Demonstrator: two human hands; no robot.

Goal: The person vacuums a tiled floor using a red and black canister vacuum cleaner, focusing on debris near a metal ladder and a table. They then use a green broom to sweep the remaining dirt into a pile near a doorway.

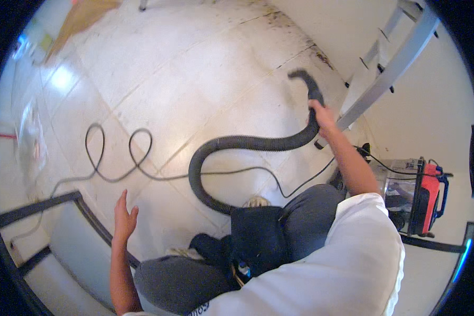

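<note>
My right hand (322,118) is closed around the black end piece of a ribbed vacuum hose (252,143). Its curved tip (299,74) points left over the tiled floor (173,98), close to dark dirt (324,57) along the wall's foot. From my hand the hose loops left and back towards my knees, where a dark cloth or bag hides its other part. My left hand (125,217) is held out at the left with its fingers apart and nothing in it. A red and black vacuum cleaner (430,199) with a see-through tank stands at my right.
An aluminium ladder (395,67) leans or stands by the right wall. A thin black power cord (173,177) runs across the floor in two loops. Dark-framed panels (37,207) lie at the lower left. A clear plastic bag (31,134) and brown cardboard-like sheet (79,23) are farther left.
</note>
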